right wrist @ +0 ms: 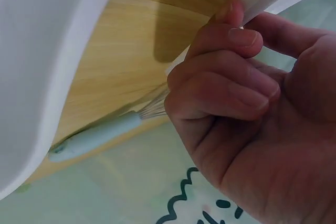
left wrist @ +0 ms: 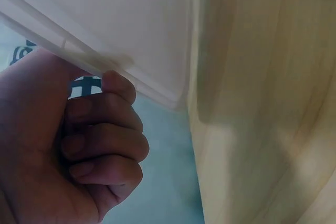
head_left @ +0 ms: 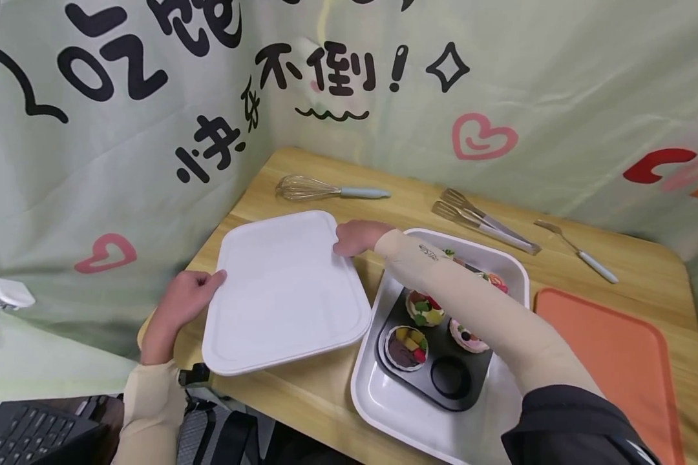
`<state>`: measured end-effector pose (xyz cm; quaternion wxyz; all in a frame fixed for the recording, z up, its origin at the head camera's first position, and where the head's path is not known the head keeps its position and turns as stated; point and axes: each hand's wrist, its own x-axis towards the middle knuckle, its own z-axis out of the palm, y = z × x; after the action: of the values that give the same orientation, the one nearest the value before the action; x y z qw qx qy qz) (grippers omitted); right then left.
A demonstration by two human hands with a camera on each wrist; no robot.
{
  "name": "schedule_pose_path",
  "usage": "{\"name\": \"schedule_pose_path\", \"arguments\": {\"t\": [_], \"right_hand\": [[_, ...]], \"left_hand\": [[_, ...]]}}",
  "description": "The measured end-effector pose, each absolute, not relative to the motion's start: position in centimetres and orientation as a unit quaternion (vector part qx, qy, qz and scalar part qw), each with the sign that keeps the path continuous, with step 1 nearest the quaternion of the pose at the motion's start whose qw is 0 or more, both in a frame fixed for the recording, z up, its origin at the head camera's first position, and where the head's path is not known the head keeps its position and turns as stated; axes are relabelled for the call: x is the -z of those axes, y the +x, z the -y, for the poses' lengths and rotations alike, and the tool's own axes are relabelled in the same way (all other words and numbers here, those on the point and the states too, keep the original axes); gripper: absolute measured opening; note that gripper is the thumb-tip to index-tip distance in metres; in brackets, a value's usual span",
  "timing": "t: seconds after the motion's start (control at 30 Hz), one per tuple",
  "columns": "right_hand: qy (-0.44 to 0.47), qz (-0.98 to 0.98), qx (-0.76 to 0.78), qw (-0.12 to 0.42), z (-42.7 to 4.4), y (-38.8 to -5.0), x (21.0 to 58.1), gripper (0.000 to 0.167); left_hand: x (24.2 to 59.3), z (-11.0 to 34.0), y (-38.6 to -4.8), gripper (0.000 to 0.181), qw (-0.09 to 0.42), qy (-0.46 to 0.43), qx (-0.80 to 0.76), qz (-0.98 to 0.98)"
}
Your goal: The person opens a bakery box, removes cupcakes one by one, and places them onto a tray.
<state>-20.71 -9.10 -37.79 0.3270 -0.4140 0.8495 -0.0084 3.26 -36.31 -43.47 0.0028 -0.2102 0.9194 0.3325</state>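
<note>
A white rectangular lid [head_left: 285, 290] is held above the left part of the table. My left hand [head_left: 189, 298] pinches its left edge; in the left wrist view the thumb and index finger of the left hand [left wrist: 100, 135] grip the rim, the other fingers curled. At its right edge my right hand [head_left: 360, 237] pinches the rim, also visible in the right wrist view, where the right hand [right wrist: 252, 87] has its fingers curled. Right of the lid, a white tub [head_left: 378, 413] holds a dark muffin pan [head_left: 436, 403] with several decorated cupcakes, partly hidden by my right sleeve.
A whisk [head_left: 363, 192] lies at the back, with metal tongs [head_left: 488, 226] and a fork [head_left: 596, 265] farther right. An orange tray [head_left: 611, 361] is right of the tub. Past the table's lower left edge is a black keyboard [head_left: 29, 436].
</note>
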Motion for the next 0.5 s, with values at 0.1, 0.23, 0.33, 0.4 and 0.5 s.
{"name": "schedule_pose_path", "arguments": {"t": [0.1, 0.23, 0.33, 0.4, 0.5], "right_hand": [[-0.410, -0.849, 0.004, 0.333, 9.4, -21.0, 37.9, 0.020], [-0.405, -0.850, 0.008, 0.337, 9.7, -21.2, 38.2, 0.019], [-0.401, -0.850, 0.012, 0.341, 10.1, -21.4, 38.4, 0.017], [-0.396, -0.849, 0.010, 0.350, 10.4, -21.6, 38.5, 0.019], [-0.387, -0.845, 0.003, 0.369, 11.2, -21.8, 38.7, 0.025]], "left_hand": [[43.8, 36.7, 2.6, 0.059, 0.004, -0.206, -0.334, -0.920], [44.1, 37.1, 2.1, 0.058, 0.003, -0.199, -0.333, -0.922], [44.2, 37.5, 1.9, 0.057, 0.009, -0.198, -0.329, -0.923], [44.2, 37.6, 1.8, 0.056, 0.016, -0.198, -0.326, -0.924], [44.4, 37.7, 1.7, 0.056, 0.032, -0.201, -0.324, -0.924]]}}
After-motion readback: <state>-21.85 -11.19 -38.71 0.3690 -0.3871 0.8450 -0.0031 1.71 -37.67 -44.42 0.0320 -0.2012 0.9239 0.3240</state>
